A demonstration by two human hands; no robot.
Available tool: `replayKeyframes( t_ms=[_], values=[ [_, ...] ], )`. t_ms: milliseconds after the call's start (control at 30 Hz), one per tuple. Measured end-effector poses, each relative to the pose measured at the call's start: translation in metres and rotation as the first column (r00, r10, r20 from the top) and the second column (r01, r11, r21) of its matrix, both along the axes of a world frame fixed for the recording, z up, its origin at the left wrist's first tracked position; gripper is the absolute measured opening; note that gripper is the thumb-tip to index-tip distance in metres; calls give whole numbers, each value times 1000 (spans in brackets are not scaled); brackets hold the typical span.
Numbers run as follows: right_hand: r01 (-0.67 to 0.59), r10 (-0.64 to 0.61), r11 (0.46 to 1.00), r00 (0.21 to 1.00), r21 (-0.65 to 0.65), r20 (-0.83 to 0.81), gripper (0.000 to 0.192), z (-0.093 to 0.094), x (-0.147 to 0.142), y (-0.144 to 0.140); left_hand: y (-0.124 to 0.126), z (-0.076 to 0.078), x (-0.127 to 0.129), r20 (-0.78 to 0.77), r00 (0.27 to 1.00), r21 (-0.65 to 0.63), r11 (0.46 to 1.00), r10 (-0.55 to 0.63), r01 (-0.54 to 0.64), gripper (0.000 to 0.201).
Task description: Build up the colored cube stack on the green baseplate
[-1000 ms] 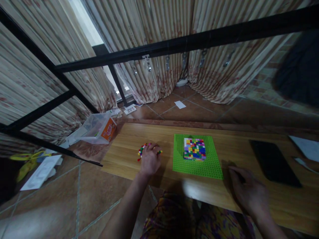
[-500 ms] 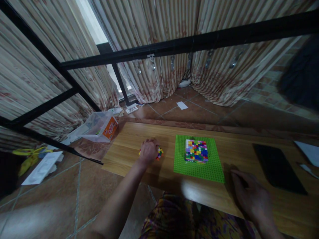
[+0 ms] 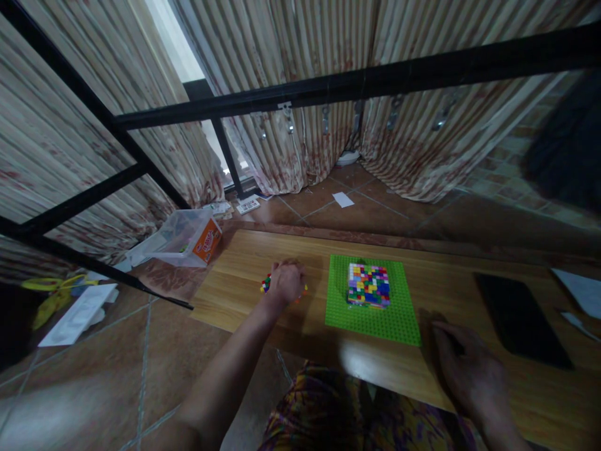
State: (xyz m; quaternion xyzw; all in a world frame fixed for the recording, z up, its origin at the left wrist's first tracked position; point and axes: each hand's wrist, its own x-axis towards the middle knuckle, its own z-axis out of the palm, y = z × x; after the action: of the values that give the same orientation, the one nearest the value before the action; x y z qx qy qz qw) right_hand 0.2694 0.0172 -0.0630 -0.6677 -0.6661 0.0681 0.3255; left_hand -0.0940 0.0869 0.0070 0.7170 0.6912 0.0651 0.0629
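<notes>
Head view only. Left hand (image 3: pixel 286 282) lies knuckles-up on the wooden board (image 3: pixel 244 263), fingers curled down over a small heap of loose bricks (image 3: pixel 266 284); a few coloured bits peek out at its nine o'clock edge and a speck at its three o'clock side. Whether the fingers have actually pinched a brick I cannot tell, as the back of the hand hides them.

At three o'clock from that hand, near but apart, sits the green baseplate (image 3: pixel 399 326), flat on the board. On its far half stands a square block of bricks (image 3: pixel 369 285), many-coloured, pressed onto the studs.

Right hand (image 3: pixel 464 366) rests palm-down on the board at about five o'clock from the baseplate, fingers loosely bent, holding nothing that shows. A black flat slab (image 3: pixel 521 319) lies at its one o'clock.

Off the board, at ten o'clock from the left hand, a clear plastic box (image 3: pixel 181 235) with an orange label sits on the tiled floor (image 3: pixel 178 363).
</notes>
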Motion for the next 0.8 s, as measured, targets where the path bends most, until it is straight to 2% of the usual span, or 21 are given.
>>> replayKeyframes(
  t_ms=[233, 367, 433, 500, 567, 667, 733, 800],
  values=[
    [-10, 10, 1000, 1000, 19, -8, 43, -2, 1, 1, 5, 1, 13, 47, 999, 35, 999, 14, -15, 21],
    [-23, 24, 999, 999, 28, -39, 42, -1, 0, 2, -1, 10, 21, 168, 986, 79, 996, 15, -28, 22],
    [-27, 28, 999, 998, 21, -50, 42, 0, -1, 2, -7, 13, 29, 284, 959, 105, 994, -7, -24, 23],
    [-10, 12, 999, 998, 30, -58, 42, 2, -3, 3, -13, 12, 39, 487, 873, 122, 992, -39, -24, 22],
    [3, 0, 999, 998, 41, -62, 43, 2, -4, 3, -19, 7, 51, 681, 731, 95, 995, -44, -29, 18],
    [-1, 3, 999, 998, 34, -69, 42, 2, -5, 3, -25, -1, 66, 817, 576, 8, 999, 17, -42, 13],
    [-6, 8, 999, 997, 36, -79, 41, 1, -5, 4, -28, -4, 73, 846, 532, -11, 999, 26, -33, 14],
    [-9, 14, 999, 996, 52, -93, 41, -1, -5, 4, -28, -2, 79, 850, 526, 1, 1000, 6, -12, 17]
  ],
)
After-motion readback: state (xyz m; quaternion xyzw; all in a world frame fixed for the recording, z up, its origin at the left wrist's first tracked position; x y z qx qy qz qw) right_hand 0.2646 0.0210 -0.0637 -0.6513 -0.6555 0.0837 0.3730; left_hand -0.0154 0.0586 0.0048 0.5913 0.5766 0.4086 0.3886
